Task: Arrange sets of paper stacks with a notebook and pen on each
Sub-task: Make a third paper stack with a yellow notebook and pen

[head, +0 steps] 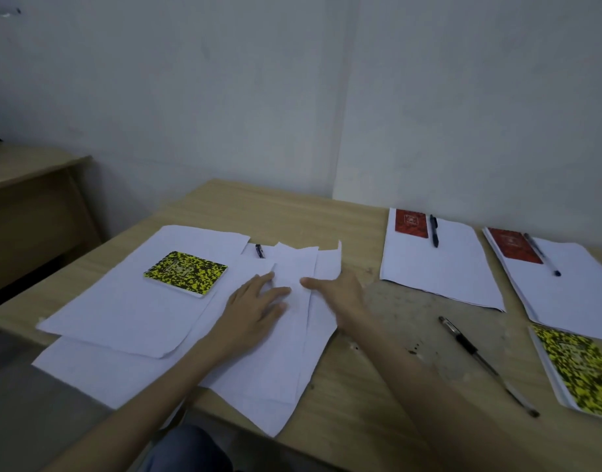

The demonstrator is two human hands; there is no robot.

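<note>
Pressing loose sheets flat, both hands work at the middle of the table [357, 417].

Left hand [255, 310] lies open, palm down, on the loose sheets [286, 352]; right hand [340, 291] is open too, its fingers at the sheets' right edge, blurred, so I cannot tell whether it pinches any. A pen [259, 251] is half hidden under those sheets. Left of them a yellow notebook [186, 273] sits on a paper stack [122, 311]. Two stacks at right each carry a red notebook [412, 223] and a pen [434, 229]; the far-right stack [572, 294] is cut off. A second yellow notebook [580, 369], also cut off, and a loose pen [476, 356] lie on bare table.
</note>
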